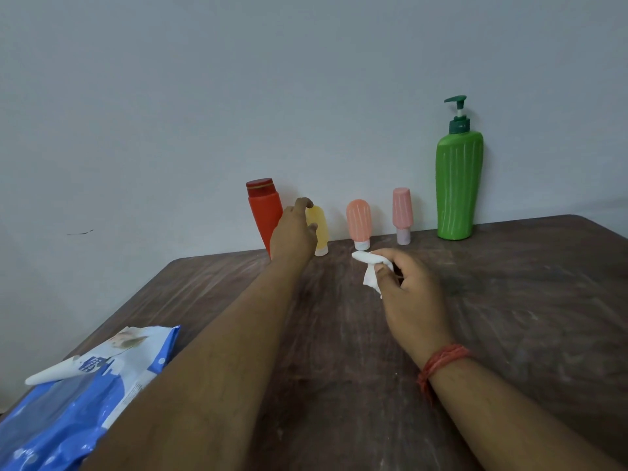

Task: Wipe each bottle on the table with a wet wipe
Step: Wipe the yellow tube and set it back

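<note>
Brown desk (pixel 509 317): dark wood with pale scuffs, lying under both forearms and running out to the wall beyond the hands.
Wipes pack (pixel 85 396): blue and white, lying flat at the desk's near left edge, beside the left forearm and well behind the left hand; a white flap sticks out on its top.
Green bottle (pixel 457 188): tallest, with a dark green pump, upright against the wall, beyond and to the right of the right hand, well apart from it.
Red bottle (pixel 263 215): standing on the desk at the wall, leaning a little, just left of the left hand, its lower right side hidden by that hand.
Left hand (pixel 294 232): reaching forward, fingers curled round the yellow bottle; whether the grip has closed fully I cannot tell.
Right hand (pixel 407 287): hovering over the desk, thumb and fingers pinching the wet wipe.
Yellow bottle (pixel 321 229): small, cap down, partly behind the left hand's fingers.
Orange bottle (pixel 359 220): small, cap down, beyond the right hand, between the two hands.
Pink bottle (pixel 402 212): small, cap down, beyond the right hand, slightly right.
Wet wipe (pixel 370 270): white, crumpled, held at the right hand's fingertips, hanging just above the desk.
</note>
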Action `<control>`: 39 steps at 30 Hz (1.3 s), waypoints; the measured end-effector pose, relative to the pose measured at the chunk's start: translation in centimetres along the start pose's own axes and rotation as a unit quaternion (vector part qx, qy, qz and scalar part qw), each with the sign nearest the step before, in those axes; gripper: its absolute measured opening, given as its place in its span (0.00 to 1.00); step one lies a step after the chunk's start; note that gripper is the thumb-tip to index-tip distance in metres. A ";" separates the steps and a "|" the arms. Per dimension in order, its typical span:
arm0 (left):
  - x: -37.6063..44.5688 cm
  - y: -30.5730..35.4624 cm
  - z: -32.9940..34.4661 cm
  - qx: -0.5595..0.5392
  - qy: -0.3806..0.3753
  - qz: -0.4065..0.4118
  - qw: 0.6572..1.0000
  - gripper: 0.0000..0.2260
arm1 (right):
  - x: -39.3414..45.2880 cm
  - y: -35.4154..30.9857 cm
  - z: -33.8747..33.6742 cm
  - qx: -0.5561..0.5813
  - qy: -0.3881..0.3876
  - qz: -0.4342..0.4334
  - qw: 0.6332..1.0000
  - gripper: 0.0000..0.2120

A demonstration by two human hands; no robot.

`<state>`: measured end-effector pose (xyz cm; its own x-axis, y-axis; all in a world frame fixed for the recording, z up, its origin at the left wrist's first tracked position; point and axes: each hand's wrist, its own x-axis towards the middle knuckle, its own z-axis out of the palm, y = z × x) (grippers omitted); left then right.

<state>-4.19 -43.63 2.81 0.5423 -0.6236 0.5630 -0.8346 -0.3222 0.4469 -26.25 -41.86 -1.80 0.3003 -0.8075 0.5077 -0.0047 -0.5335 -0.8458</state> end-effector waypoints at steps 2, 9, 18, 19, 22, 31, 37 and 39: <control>-0.2 -0.1 -0.2 -0.001 0.006 -0.002 1.000 0.16 | 0.1 0.1 0.0 0.007 0.002 -0.008 1.000 0.12; -2.3 -0.2 -0.5 -0.072 -0.022 -0.032 0.997 0.14 | 0.2 0.6 0.4 -0.009 0.002 -0.015 1.000 0.11; -9.9 1.7 -4.3 -0.259 -0.033 -0.083 0.962 0.05 | -1.0 -1.2 -0.5 -0.094 -0.043 -0.125 0.987 0.13; -10.9 1.8 -4.8 -0.287 -0.034 -0.096 0.952 0.04 | -1.3 -1.5 -0.6 -0.101 -0.047 -0.133 0.985 0.14; -13.7 2.1 -6.4 -0.373 -0.043 -0.148 0.915 0.05 | -2.5 -2.4 -1.4 -0.102 -0.027 -0.157 0.982 0.15; -20.1 0.8 -10.4 -0.520 -0.135 -0.223 0.814 0.06 | -7.1 -5.0 -3.2 -0.153 -0.012 -0.188 0.970 0.10; -21.6 1.5 -10.8 -0.531 -0.133 -0.202 0.812 0.06 | -8.6 -6.1 -2.1 -0.023 -0.049 -0.027 0.998 0.08; -21.8 1.6 -10.7 -0.521 -0.133 -0.199 0.819 0.06 | -8.6 -6.2 -1.9 -0.008 -0.061 -0.011 0.998 0.09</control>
<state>-16.32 -23.00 -1.29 0.5949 -0.7950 0.1190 0.0140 0.1582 0.9873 -30.64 -32.08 -0.65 0.4143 -0.7595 0.5016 -0.0120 -0.5556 -0.8314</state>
